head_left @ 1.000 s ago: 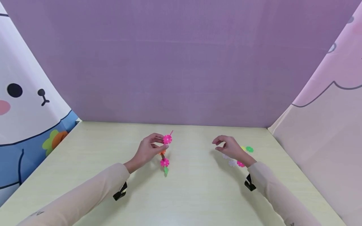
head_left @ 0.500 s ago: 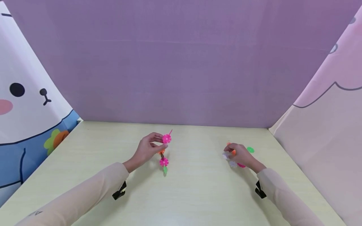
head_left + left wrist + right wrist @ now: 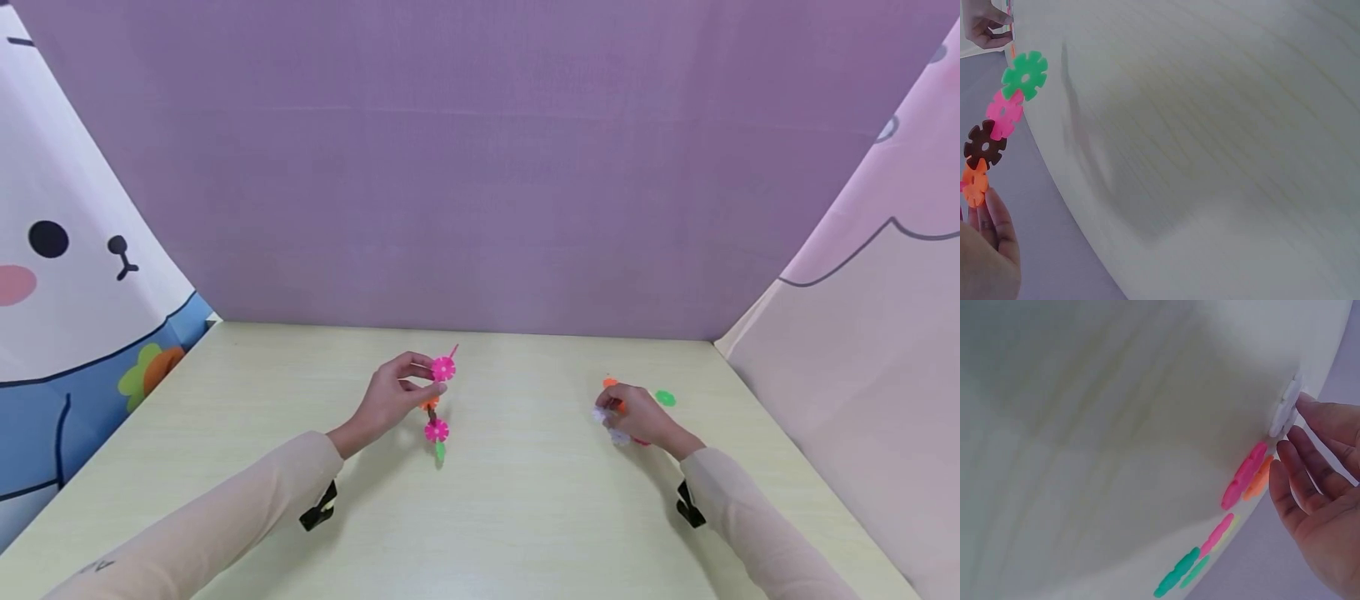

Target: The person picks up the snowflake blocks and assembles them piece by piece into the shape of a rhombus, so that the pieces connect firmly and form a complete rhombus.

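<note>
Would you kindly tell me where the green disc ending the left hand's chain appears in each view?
Head: the green disc is in the lower half, just left of centre.
Left wrist: the green disc is at upper left.
Right wrist: not in it.
Shared landmark: the pale tabletop, visible in all three.

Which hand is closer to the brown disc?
Left. The left hand grips the chain beside the brown disc; the right hand is off to the right, at the loose discs.

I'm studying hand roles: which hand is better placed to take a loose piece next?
Likely the right hand: it is at a white piece, near more loose pieces, whereas the left hand holds the chain.
</note>
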`<state>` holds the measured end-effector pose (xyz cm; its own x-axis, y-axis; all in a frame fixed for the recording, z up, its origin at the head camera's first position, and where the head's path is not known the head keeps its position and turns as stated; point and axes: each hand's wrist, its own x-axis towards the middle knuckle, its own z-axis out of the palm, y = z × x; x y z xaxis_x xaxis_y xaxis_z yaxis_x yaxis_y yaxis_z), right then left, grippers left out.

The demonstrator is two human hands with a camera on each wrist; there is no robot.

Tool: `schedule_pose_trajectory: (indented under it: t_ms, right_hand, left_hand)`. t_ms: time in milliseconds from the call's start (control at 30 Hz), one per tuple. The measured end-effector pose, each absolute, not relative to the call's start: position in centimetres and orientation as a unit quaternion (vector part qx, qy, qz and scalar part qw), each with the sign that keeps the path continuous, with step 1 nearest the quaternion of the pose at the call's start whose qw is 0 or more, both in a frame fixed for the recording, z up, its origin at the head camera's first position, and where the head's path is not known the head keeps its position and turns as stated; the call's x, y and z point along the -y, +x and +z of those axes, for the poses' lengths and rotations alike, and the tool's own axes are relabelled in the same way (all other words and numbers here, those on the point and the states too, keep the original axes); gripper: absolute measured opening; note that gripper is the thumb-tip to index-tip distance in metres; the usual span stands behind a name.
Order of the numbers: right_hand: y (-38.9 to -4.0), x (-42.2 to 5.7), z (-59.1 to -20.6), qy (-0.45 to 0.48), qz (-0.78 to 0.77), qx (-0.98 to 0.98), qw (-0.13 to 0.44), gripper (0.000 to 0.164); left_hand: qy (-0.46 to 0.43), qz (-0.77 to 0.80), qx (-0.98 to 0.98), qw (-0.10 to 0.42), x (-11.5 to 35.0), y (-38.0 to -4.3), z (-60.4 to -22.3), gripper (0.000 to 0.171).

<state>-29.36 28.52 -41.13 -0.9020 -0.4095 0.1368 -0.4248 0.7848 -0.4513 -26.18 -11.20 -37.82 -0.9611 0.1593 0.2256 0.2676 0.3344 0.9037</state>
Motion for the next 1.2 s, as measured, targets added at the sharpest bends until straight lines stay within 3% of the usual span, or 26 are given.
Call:
schedule_pose_trajectory:
  t_ms: [233,633,833,1200]
  right_hand:
    - [-29.6,-28.3,-40.7,0.228,0.256,0.939,0.019,0.026]
    - [-30.0,-28.1,-39.2,0.248,0.278,0.928,0.001,0.018]
    - [-30.6,-27.5,-38.5,0.239,0.304,0.922,0.008,0.011]
    - [-31.1,-24.3,-36.7,0.234,0.39,0.89,0.044,0.012]
  left_hand:
    - [-0.13,-0.561,0.816,0.047,11.1,-26.3,-38.0,0.035]
    - [-0.127,-0.565,0.814,0.047,11.0,-26.2,-38.0,0.038]
    - [-0.126,-0.573,0.809,0.038,11.1,-26.2,-37.9,0.036]
    - [-0.126,-0.58,0.804,0.037,11.0,-26.3,-38.1,0.035]
